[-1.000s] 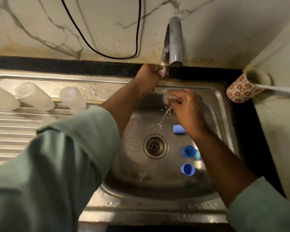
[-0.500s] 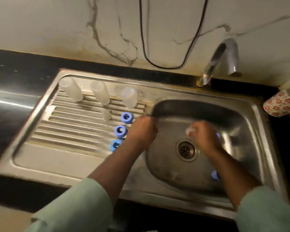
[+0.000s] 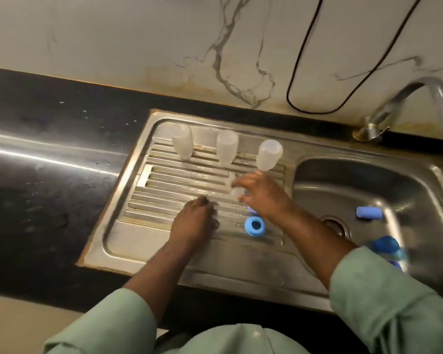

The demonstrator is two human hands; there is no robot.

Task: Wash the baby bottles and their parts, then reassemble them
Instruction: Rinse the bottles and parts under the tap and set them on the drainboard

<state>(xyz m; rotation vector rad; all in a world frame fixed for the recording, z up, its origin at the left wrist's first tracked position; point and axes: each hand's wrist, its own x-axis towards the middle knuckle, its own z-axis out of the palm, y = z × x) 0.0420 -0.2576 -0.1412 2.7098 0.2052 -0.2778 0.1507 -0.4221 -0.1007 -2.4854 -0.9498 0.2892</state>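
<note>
right hand [image 3: 262, 194] moved to drainboard [image 3: 179, 180] | bottles [image 3: 226, 149]: 3 | blue ring [image 3: 253, 226]: 1

Bottles: three clear bottles [image 3: 225, 149] stand in a row at the drainboard's [image 3: 164, 182] far edge.
Right hand [image 3: 262, 194]: fingers pinch a small clear part [image 3: 237, 192] just over the ridges.
Left hand [image 3: 195, 221]: resting flat on the drainboard.
Blue ring [image 3: 254, 226]: just right of the left hand.
Basin [image 3: 368, 180]: blue pieces [image 3: 368, 213] lie inside, right of the drain.

Loose pale sage-green garment, long creased sleeves [image 3: 384, 297] pushed up above bare forearms.
</note>
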